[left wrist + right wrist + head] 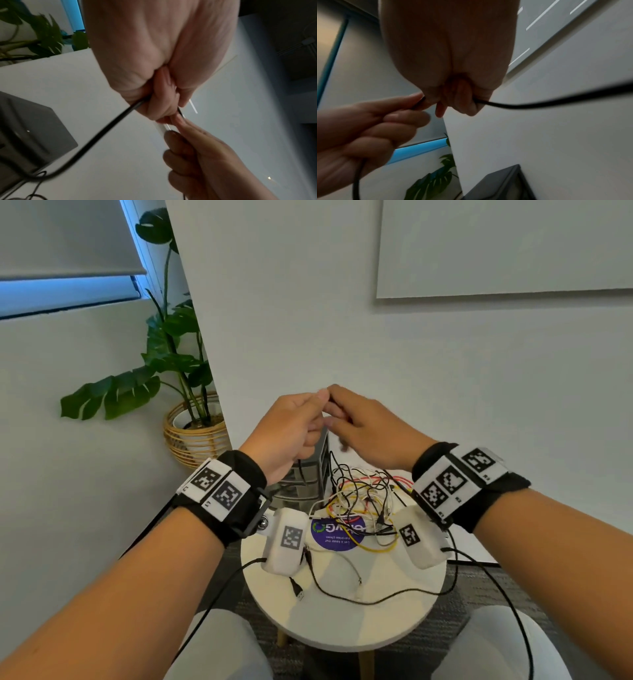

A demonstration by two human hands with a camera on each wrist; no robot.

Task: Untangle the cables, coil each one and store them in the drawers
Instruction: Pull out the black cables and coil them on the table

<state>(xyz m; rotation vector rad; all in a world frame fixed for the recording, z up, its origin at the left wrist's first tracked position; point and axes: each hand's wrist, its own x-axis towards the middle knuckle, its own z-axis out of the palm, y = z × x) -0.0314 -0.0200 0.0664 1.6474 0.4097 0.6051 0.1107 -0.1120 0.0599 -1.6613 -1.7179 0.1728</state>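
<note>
Untangling is in hand: left hand point(291, 429) and right hand point(370, 429), fingertips meeting, both pinch one black cable point(96, 138) above the tangle point(363, 501) on the table point(342, 628). Next, I judge, it needs drawing free beside the drawers point(308, 481), then coiling

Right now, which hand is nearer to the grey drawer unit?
Left. The left hand is raised directly above the drawer unit; the right hand is up beside it, over the cable tangle.
</note>
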